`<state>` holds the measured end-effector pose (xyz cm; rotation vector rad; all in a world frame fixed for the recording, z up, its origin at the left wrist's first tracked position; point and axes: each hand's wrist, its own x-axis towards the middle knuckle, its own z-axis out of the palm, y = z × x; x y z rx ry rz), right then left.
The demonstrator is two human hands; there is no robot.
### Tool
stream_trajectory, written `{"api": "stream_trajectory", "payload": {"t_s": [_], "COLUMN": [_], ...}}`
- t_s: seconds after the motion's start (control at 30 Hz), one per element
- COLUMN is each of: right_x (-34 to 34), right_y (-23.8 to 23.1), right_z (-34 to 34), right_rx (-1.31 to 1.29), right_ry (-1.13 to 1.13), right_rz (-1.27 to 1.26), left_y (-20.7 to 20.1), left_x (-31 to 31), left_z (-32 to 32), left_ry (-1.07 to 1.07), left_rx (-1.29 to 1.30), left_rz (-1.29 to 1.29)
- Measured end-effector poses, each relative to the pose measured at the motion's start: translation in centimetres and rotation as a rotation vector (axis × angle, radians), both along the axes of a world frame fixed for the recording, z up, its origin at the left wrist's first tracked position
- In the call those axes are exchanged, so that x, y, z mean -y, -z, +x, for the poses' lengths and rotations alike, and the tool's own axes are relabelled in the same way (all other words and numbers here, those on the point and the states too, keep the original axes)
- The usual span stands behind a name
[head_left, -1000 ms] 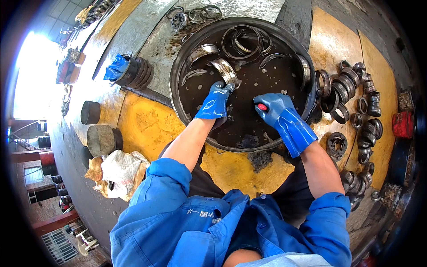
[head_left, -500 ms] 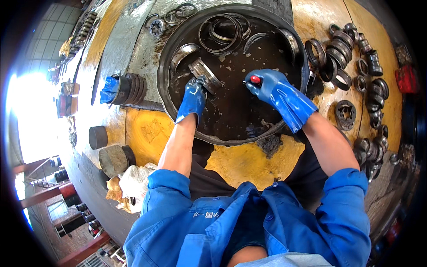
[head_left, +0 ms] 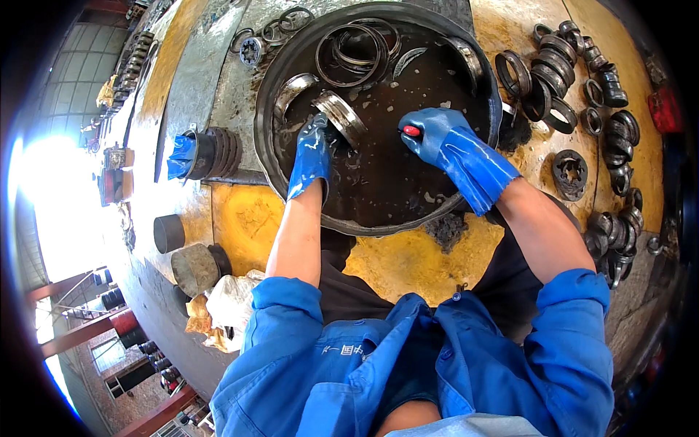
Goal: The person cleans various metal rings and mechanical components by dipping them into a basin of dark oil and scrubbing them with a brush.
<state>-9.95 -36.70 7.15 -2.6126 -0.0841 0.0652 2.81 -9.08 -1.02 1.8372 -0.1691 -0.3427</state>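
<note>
A wide, grooved metal ring (head_left: 342, 116) is tilted over the dark liquid, its near edge gripped by my left hand (head_left: 313, 142) in a blue rubber glove. My right hand (head_left: 439, 137), gloved the same way, is closed around a tool with a red handle end (head_left: 412, 131); its working end is hidden. Both hands are above a large round basin (head_left: 265, 146). Another metal ring (head_left: 295, 91) leans on the basin's left wall, and several thin rings (head_left: 352, 54) lie at the far side. One more ring (head_left: 466, 62) rests at the far right wall.
Rows of dark metal rings (head_left: 555, 73) stand right of the basin, near a flat disc with a toothed opening (head_left: 570, 175). Left are a stack of ringed parts (head_left: 218, 153), short cylinders (head_left: 195, 269) and a white bag (head_left: 231, 309). A red object (head_left: 665, 111) sits far right.
The ring in my left hand has turned, showing more of its bright grooved outer band. My right hand keeps its grip on the red-handled tool and has shifted slightly. The whole view has shifted a little.
</note>
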Motion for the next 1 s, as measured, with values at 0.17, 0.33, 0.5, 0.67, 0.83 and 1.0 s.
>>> {"api": "stream_trajectory", "payload": {"t_s": [0.17, 0.33, 0.5, 0.67, 0.83, 1.0], "right_x": [0.1, 0.5, 0.7, 0.4, 2.0, 2.3], "right_y": [-0.2, 0.3, 0.3, 0.0, 0.6, -0.4], "right_z": [-0.2, -0.8, -1.0, -1.1, -1.6, -1.5], "right_rx": [0.021, 0.016, -0.012, 0.095, 0.026, 0.06], "right_ry": [-0.012, 0.001, -0.037, -0.068, -0.025, -0.023], "right_rz": [-0.047, -0.029, -0.038, -0.027, -0.056, -0.064], "left_y": [1.3, -0.8, 1.2, 4.8, 4.7, 2.8], "left_x": [-3.3, -3.1, -3.9, -8.1, -2.6, -2.1], "left_z": [2.7, 2.6, 3.7, 7.8, 7.1, 8.0], "left_ry": [-0.36, -0.36, -0.225, 0.245, 0.555, 0.578], "left_rx": [0.085, 0.388, 0.138, 0.24, 0.254, -0.018], "left_rz": [0.097, 0.783, 1.056, 1.312, 1.584, 1.633]}}
